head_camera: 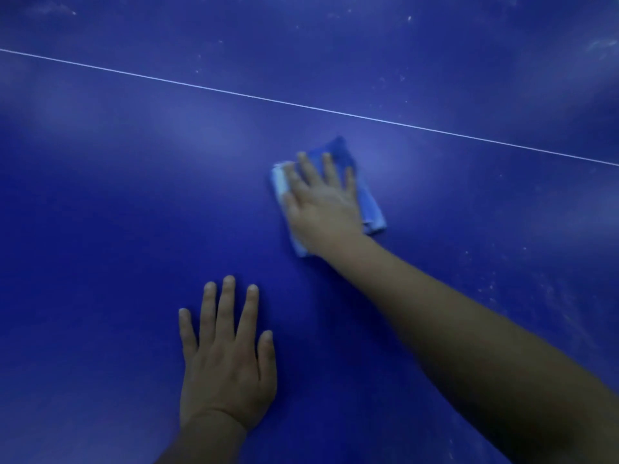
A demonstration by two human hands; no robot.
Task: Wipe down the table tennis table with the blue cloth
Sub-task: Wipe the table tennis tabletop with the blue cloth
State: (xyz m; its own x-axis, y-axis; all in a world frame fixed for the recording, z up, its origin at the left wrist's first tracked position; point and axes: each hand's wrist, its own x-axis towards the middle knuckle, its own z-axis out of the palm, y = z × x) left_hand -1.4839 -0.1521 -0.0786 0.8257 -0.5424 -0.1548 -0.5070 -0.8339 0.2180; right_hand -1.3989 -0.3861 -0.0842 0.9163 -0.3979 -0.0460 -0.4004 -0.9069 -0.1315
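Note:
The dark blue table tennis table [117, 212] fills the whole view. A folded blue cloth [370, 202] with paler edges lies on it right of centre. My right hand [321, 202] presses flat on the cloth with straight, spread fingers, and the arm reaches in from the lower right. My left hand [227, 356] rests flat on the bare table surface nearer to me, fingers spread, holding nothing. Much of the cloth is hidden under my right hand.
A thin white line [301, 107] crosses the table diagonally from upper left to right, beyond the cloth. Pale dust specks and smears [492, 289] show on the right side and along the far top of the surface.

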